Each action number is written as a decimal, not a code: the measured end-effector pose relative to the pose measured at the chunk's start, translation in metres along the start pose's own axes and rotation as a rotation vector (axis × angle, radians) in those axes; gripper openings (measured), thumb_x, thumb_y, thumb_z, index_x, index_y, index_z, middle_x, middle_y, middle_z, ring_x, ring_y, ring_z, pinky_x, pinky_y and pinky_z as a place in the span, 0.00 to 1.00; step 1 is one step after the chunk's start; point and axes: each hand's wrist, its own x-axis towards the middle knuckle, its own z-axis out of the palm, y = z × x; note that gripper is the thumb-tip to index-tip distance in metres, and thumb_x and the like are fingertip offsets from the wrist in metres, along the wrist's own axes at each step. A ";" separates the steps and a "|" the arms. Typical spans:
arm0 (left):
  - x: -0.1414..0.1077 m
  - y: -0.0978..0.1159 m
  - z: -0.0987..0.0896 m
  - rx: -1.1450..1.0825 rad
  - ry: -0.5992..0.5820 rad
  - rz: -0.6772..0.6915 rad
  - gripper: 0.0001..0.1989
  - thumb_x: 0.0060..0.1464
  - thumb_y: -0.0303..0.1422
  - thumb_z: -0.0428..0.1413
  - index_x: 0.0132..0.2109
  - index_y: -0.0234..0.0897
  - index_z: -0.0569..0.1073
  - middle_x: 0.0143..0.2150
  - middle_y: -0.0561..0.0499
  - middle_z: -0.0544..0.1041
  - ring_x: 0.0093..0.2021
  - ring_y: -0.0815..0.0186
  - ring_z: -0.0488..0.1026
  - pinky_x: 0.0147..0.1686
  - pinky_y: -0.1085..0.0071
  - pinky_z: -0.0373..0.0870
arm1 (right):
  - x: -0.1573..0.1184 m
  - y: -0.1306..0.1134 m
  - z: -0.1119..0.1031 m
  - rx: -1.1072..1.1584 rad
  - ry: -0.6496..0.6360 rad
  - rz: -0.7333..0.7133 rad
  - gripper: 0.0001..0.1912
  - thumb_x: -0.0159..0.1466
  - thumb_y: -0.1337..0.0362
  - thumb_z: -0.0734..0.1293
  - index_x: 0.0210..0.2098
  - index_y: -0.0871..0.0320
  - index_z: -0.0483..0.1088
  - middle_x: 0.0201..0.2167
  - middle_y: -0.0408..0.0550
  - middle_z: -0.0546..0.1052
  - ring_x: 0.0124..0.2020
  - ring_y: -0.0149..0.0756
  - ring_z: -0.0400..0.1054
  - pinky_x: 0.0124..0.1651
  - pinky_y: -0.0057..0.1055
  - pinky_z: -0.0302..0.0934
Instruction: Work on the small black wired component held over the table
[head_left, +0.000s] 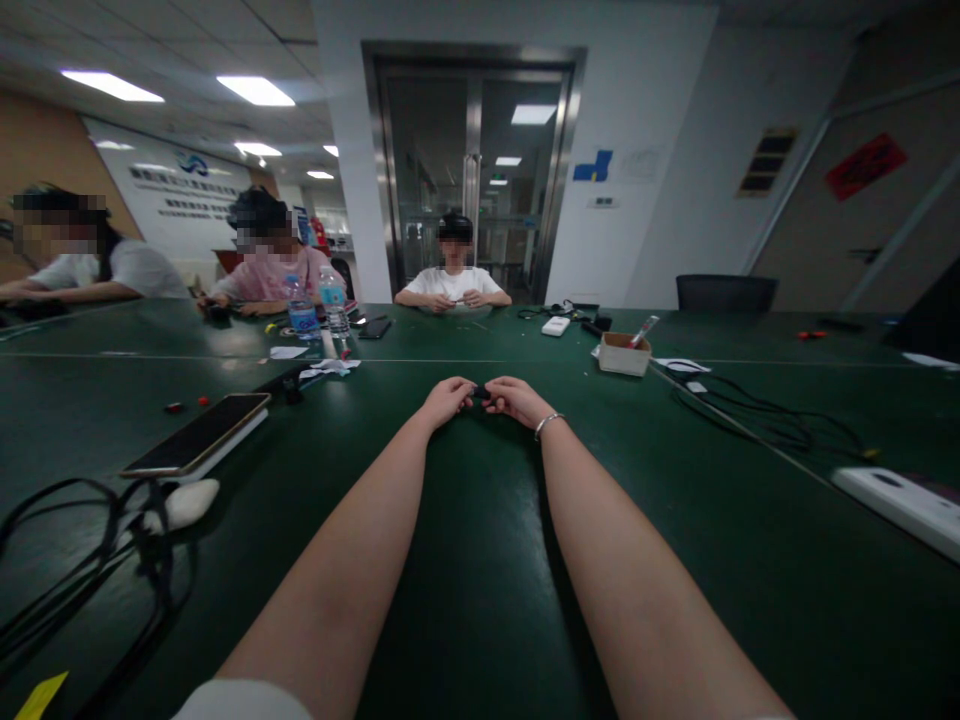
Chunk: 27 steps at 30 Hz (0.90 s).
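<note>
Both my arms stretch forward over the dark green table. Between my fingertips is a small black object, too small for me to tell its kind. My left hand pinches its left end. On its other end, the fingers of my right hand are closed, with a silver bracelet around that wrist. The hands are nearly touching, just above or resting on the tabletop; I cannot tell which. My fingers partly cover the object.
At left lie a phone on a white block, black cables and a white mouse-like piece. Water bottles stand farther back. A small box with a pen and a white power strip are at right. Several people sit around the table.
</note>
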 end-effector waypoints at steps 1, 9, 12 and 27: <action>0.000 0.000 0.000 -0.002 0.009 -0.002 0.09 0.52 0.32 0.52 0.39 0.33 0.73 0.25 0.51 0.71 0.23 0.72 0.64 0.22 0.77 0.59 | 0.000 0.000 0.000 0.000 0.001 0.002 0.03 0.62 0.74 0.65 0.31 0.63 0.65 0.15 0.42 0.71 0.15 0.24 0.66 0.27 0.23 0.70; -0.001 0.000 -0.001 0.024 0.025 0.007 0.10 0.48 0.30 0.54 0.39 0.35 0.74 0.29 0.51 0.73 0.26 0.70 0.66 0.23 0.76 0.60 | 0.000 0.000 0.001 0.000 0.009 0.004 0.04 0.62 0.75 0.64 0.31 0.63 0.65 0.15 0.43 0.71 0.17 0.25 0.68 0.26 0.22 0.69; 0.001 -0.002 -0.001 0.013 0.035 0.001 0.10 0.49 0.31 0.53 0.39 0.35 0.74 0.29 0.50 0.73 0.26 0.70 0.66 0.22 0.76 0.60 | 0.001 0.001 0.000 -0.002 0.003 0.005 0.04 0.62 0.74 0.64 0.31 0.63 0.65 0.14 0.43 0.71 0.16 0.25 0.66 0.26 0.23 0.70; -0.001 -0.009 -0.005 -0.063 0.016 0.177 0.14 0.40 0.34 0.62 0.36 0.34 0.74 0.31 0.48 0.75 0.27 0.69 0.69 0.25 0.73 0.64 | 0.005 0.004 -0.003 -0.033 0.006 -0.025 0.07 0.63 0.67 0.65 0.29 0.62 0.64 0.14 0.40 0.68 0.12 0.22 0.59 0.21 0.22 0.66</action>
